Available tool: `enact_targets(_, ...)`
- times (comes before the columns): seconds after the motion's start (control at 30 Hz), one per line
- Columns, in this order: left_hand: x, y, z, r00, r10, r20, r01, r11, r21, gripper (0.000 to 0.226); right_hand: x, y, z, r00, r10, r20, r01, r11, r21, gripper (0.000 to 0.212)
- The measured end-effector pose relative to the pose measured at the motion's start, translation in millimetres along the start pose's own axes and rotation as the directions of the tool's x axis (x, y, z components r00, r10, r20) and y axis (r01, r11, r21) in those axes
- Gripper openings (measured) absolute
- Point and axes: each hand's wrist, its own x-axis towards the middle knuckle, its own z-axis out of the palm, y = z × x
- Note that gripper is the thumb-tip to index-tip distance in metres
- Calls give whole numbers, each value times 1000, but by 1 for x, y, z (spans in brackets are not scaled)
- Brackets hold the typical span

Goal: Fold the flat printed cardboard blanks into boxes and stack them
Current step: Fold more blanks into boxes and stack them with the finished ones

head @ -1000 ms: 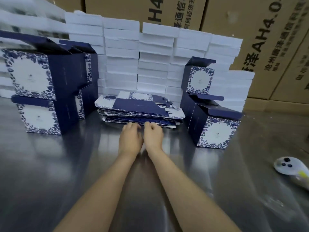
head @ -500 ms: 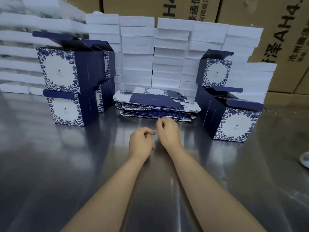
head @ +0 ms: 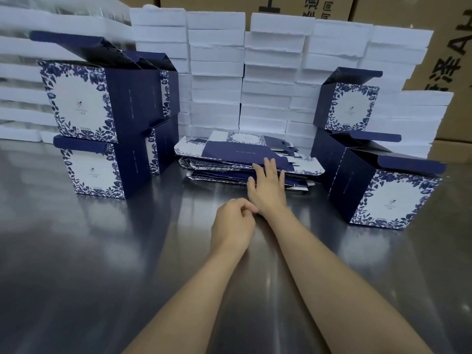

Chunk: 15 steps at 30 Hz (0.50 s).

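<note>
While several folded boxes already stand on the bench (head: 76, 251), plenty of work left. Done so far, judging by what stands: a stack of two boxes at the left (head: 102, 123) with more tucked behind, and at the right another box (head: 383, 185) with a smaller-looking one (head: 350, 106) perched behind it — all with top flaps not yet tucked in. Still to fold: a sizeable pile of flat blanks (head: 242, 159) lying mid-bench, between the two groups, just in front of a wall of white foam blocks (head: 217, 72). Long axis of the pile running left to right across the view, printed faces up, flap ends pointing toward each group of boxes; top blank slightly skewed.

Right hand (head: 268, 187) reaching onto the pile's near edge, fingers straight and spread, tips touching the blanks — wide grip, nothing held yet. Left hand (head: 233, 223) resting on the bench just beside the right wrist, fingers loosely curled, holding nothing. Likely next: lifting off the top blank.
</note>
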Motion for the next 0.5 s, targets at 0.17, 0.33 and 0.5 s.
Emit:
enact_targets(0.17, -1, -1, 1, 1000, -17, 13, 17, 1000, -24, 39, 7, 4, -1, 1000, -16, -18, 15, 1000, -16, 44)
enact_targets(0.33, -2, 0, 1, 1000, 5, 14, -4, 1000, -14, 39, 8, 2, -3, 999, 10, -33, -15, 987, -158, 47)
enact_targets(0.5, -5, 3, -3, 999, 44, 6, -44, 999, -27, 42, -6, -7, -19, 990, -30, -137, -2, 973, -229, 63)
